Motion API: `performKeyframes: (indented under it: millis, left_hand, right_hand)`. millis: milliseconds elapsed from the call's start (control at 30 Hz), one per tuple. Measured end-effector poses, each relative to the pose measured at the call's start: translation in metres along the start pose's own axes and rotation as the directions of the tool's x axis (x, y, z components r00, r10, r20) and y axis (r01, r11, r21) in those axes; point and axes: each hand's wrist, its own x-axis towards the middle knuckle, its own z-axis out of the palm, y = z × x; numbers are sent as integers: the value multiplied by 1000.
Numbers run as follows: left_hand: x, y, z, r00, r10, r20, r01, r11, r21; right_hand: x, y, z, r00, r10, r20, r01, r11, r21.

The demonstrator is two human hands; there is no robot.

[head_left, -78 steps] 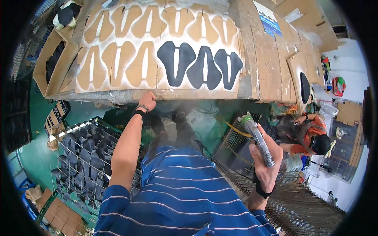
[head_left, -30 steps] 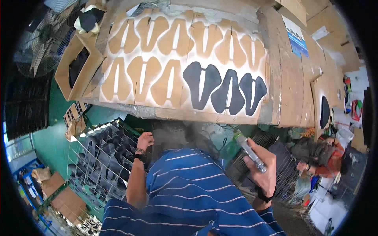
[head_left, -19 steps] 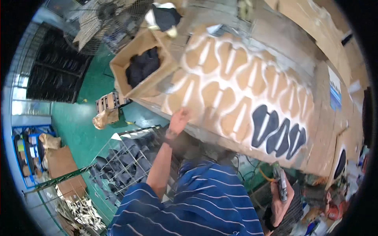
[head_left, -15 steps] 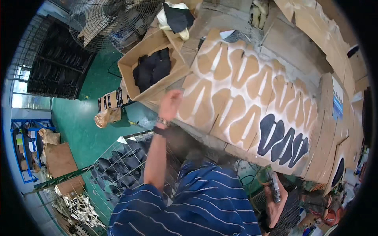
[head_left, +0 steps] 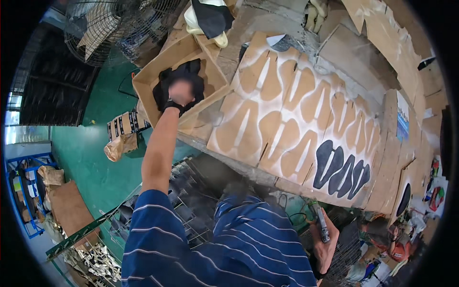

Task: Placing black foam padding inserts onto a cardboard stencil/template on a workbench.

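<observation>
The left grip [head_left: 181,92] reaches into an open cardboard box [head_left: 213,71] and lies over the dark pile of black pieces [head_left: 192,68] inside it; the hand is blurred, so I cannot tell whether its fingers are clenched on one of them or released. A black band [head_left: 174,106] circles that wrist. The right grip [head_left: 327,243], low and near the body, is closed around a grey, tube-like tool [head_left: 322,224] with a greenish end, which points up toward the front edge of the surface [head_left: 387,167]. The box sits at the left end of this surface, tilted in the view, just beside a cardboard sheet [head_left: 228,126]. Two rows of brown, two-lobed shapes cover the sheet, edged in white, and three black cut-outs [head_left: 336,165] lie side by side at the right end of its near row. Beyond the box stands a cream-coloured object [head_left: 192,20] with black material [head_left: 213,18] draped over it, and a wire-caged fan [head_left: 107,29] is at the upper left. A wire rack [head_left: 189,203] bearing dark pieces stands under the left forearm, on the green floor [head_left: 112,91]. At the far right, another person in orange [head_left: 400,250] is near the surface.
</observation>
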Motion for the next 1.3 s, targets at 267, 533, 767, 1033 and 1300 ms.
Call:
performKeyframes:
  millis: [267,533,767,1033,1300]
  left_hand:
    - [7,-49,11,981,-66,-183,-25,889,-457]
    - [-70,-7,-92,927,-279,-251,-290,-107,-951]
    - [-141,65,-97,994,40,-104,-47,-692,-721]
    - [-153,191,-75,973,232,2,136,-565,-814]
    - [-227,328,-56,905,394,-159,-267,236,-934]
  right_hand:
    - [5,3,2,997,-77,-22,77,997,-20]
    - [9,20,0,998,-56,-17,55,995,-88]
    - [4,48,-6,993,-111,-33,110,994,-27]
    - [3,97,-39,946,-323,-10,321,944,-76]
    - [-8,146,-73,967,-248,-51,245,968,-49]
